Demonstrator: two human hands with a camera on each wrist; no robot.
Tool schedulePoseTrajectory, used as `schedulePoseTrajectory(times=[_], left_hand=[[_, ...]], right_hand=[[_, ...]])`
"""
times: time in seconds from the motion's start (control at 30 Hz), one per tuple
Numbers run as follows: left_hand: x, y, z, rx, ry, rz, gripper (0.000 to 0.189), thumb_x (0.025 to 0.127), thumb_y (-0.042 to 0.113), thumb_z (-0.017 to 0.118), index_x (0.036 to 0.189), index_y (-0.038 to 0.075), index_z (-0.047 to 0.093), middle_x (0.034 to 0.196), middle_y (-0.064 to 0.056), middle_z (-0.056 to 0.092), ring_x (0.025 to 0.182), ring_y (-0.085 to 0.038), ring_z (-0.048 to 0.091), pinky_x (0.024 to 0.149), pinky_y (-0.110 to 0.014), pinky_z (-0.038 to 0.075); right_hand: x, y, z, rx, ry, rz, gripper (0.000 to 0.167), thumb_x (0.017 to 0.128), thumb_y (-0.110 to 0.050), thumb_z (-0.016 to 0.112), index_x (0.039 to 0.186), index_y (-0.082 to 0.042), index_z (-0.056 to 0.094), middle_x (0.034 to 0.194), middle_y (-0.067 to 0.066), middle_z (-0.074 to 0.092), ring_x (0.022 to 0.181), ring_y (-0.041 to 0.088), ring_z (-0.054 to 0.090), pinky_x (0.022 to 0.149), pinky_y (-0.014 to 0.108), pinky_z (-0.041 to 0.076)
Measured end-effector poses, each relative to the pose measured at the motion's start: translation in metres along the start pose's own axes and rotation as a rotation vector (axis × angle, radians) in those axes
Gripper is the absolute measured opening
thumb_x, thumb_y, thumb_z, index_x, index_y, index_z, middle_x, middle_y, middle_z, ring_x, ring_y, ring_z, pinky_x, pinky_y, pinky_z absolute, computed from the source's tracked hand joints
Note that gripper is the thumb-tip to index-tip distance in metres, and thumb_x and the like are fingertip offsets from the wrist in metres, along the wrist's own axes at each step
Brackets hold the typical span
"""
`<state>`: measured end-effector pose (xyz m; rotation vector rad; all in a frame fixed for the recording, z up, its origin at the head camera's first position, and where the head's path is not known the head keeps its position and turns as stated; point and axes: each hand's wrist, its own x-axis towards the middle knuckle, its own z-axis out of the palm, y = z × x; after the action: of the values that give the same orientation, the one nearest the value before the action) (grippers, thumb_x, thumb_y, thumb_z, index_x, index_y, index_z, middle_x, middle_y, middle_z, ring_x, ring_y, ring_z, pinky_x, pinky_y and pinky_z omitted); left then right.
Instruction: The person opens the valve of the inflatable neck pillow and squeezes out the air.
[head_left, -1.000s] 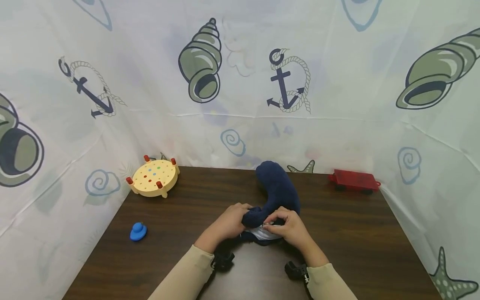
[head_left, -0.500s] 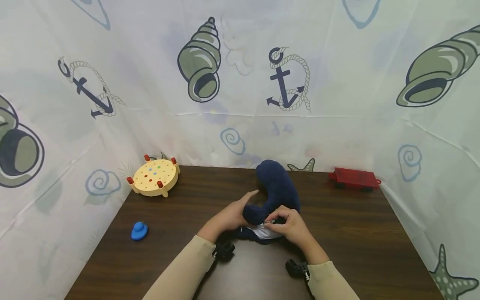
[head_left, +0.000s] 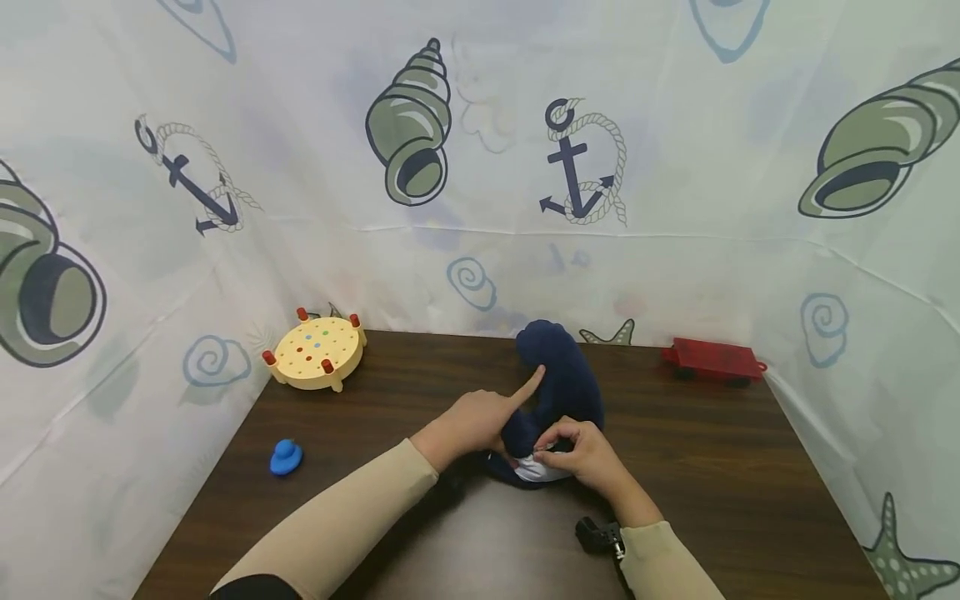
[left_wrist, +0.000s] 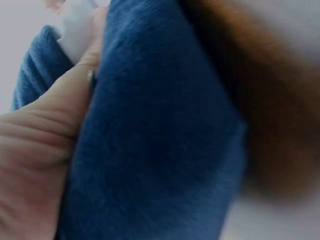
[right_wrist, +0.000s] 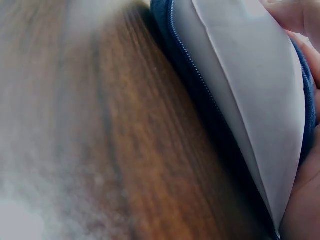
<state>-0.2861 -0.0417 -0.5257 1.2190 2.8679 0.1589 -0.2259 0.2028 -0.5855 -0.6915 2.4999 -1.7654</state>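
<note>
A: Which parts are seen, from the largest?
B: Curtain (head_left: 675,250), beyond both hands. Table (head_left: 697,467), beneath them. Pillow (head_left: 573,379), navy and curved, between the hands and reaching beyond them. Yellow toy (head_left: 318,350), beyond and left of the left grip; red cart (head_left: 716,358), beyond and right of the right.
A: And the grips?
B: Left hand (head_left: 476,419): the pillow's near end held between thumb and fingers, index extended. Right hand (head_left: 581,450): thumb and forefinger pinching at the pillow's opening; whether on a pull or cloth, cannot be told.
A: The smaller parts?
B: Lining (right_wrist: 255,90), white, beside the right pinch. Blue toy (head_left: 286,457), well left of the left hand. Zip (right_wrist: 200,77), parted, bordering the lining.
A: How is the opening best handled?
B: Probably with the left steadying fabric near the pinch, the right drawing along the teeth; loose lining could snag.
</note>
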Motion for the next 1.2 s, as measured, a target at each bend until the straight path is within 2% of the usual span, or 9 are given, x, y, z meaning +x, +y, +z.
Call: schedulePoseTrajectory(times=[0.2, 0.43, 0.57, 0.67, 0.77, 0.87, 0.93, 1.03, 1.2], left_hand=[[0.015, 0.001, -0.002, 0.021, -0.028, 0.017, 0.164, 0.056, 0.074, 0.096, 0.173, 0.043, -0.014, 0.060, 0.009, 0.054, 0.051, -0.013, 0.051, 0.058, -0.032, 0.050], [0.019, -0.001, 0.000, 0.051, -0.041, -0.044, 0.160, 0.057, 0.067, 0.101, 0.175, 0.043, -0.006, 0.068, 0.003, 0.062, 0.059, -0.017, 0.060, 0.062, -0.035, 0.056], [0.014, 0.011, 0.001, 0.170, -0.047, -0.098, 0.156, 0.053, 0.073, 0.098, 0.176, 0.042, 0.007, 0.107, -0.009, 0.073, 0.092, -0.026, 0.069, 0.081, -0.045, 0.063], [0.012, 0.022, 0.004, 0.293, -0.016, -0.113, 0.149, 0.051, 0.080, 0.094, 0.175, 0.042, 0.020, 0.145, -0.016, 0.061, 0.120, -0.032, 0.064, 0.092, -0.050, 0.062], [0.014, 0.029, 0.007, 0.397, 0.024, -0.109, 0.118, 0.072, 0.072, 0.090, 0.171, 0.042, 0.033, 0.172, -0.020, 0.037, 0.147, -0.036, 0.053, 0.104, -0.046, 0.060], [0.020, 0.032, 0.009, 0.455, 0.034, -0.066, 0.089, 0.092, 0.051, 0.086, 0.168, 0.037, 0.043, 0.183, -0.020, 0.013, 0.167, -0.036, 0.029, 0.121, -0.043, 0.050], [0.023, 0.031, 0.009, 0.454, 0.016, -0.029, 0.087, 0.092, 0.046, 0.088, 0.167, 0.032, 0.047, 0.184, -0.018, 0.010, 0.171, -0.033, 0.020, 0.127, -0.043, 0.043], [0.027, 0.024, 0.007, 0.406, 0.000, 0.007, 0.105, 0.077, 0.056, 0.097, 0.165, 0.024, 0.048, 0.183, -0.012, 0.021, 0.169, -0.027, 0.027, 0.126, -0.045, 0.044], [0.028, 0.008, 0.010, 0.168, 0.014, -0.016, 0.135, 0.065, 0.064, 0.101, 0.171, 0.017, 0.031, 0.174, -0.004, 0.041, 0.159, -0.024, 0.043, 0.119, -0.051, 0.049]], right_hand=[[-0.002, 0.000, -0.001, -0.009, -0.025, 0.017, 0.011, 0.089, -0.017, 0.092, 0.096, -0.022, 0.085, 0.094, 0.003, 0.074, 0.090, 0.016, 0.067, 0.080, 0.027, 0.056], [0.004, 0.002, 0.005, -0.009, -0.028, -0.019, 0.012, 0.088, -0.016, 0.093, 0.094, -0.024, 0.085, 0.092, 0.002, 0.074, 0.088, 0.019, 0.066, 0.080, 0.027, 0.055], [0.002, 0.003, 0.006, -0.022, -0.052, -0.044, 0.013, 0.087, -0.016, 0.094, 0.094, -0.023, 0.085, 0.091, 0.003, 0.073, 0.087, 0.020, 0.067, 0.080, 0.028, 0.056], [0.001, 0.003, 0.004, -0.040, -0.070, -0.038, 0.015, 0.085, -0.015, 0.095, 0.092, -0.024, 0.084, 0.089, 0.002, 0.073, 0.086, 0.018, 0.067, 0.079, 0.028, 0.056], [0.000, 0.004, 0.003, -0.053, -0.091, -0.025, 0.015, 0.085, -0.016, 0.094, 0.091, -0.024, 0.084, 0.089, 0.002, 0.073, 0.085, 0.015, 0.066, 0.079, 0.028, 0.055], [0.000, 0.005, 0.003, -0.069, -0.108, -0.024, 0.012, 0.085, -0.017, 0.094, 0.091, -0.022, 0.084, 0.088, 0.001, 0.072, 0.083, 0.013, 0.066, 0.076, 0.027, 0.054], [0.000, 0.005, 0.004, -0.073, -0.107, -0.034, 0.012, 0.086, -0.018, 0.094, 0.091, -0.021, 0.084, 0.088, 0.001, 0.072, 0.082, 0.013, 0.066, 0.075, 0.026, 0.054], [0.001, 0.005, 0.004, -0.060, -0.089, -0.062, 0.013, 0.086, -0.017, 0.094, 0.091, -0.023, 0.084, 0.087, 0.000, 0.073, 0.082, 0.016, 0.066, 0.075, 0.028, 0.055], [0.003, 0.003, 0.005, -0.009, -0.049, -0.133, 0.015, 0.086, -0.011, 0.093, 0.092, -0.021, 0.084, 0.087, 0.003, 0.074, 0.082, 0.024, 0.067, 0.074, 0.032, 0.055]])
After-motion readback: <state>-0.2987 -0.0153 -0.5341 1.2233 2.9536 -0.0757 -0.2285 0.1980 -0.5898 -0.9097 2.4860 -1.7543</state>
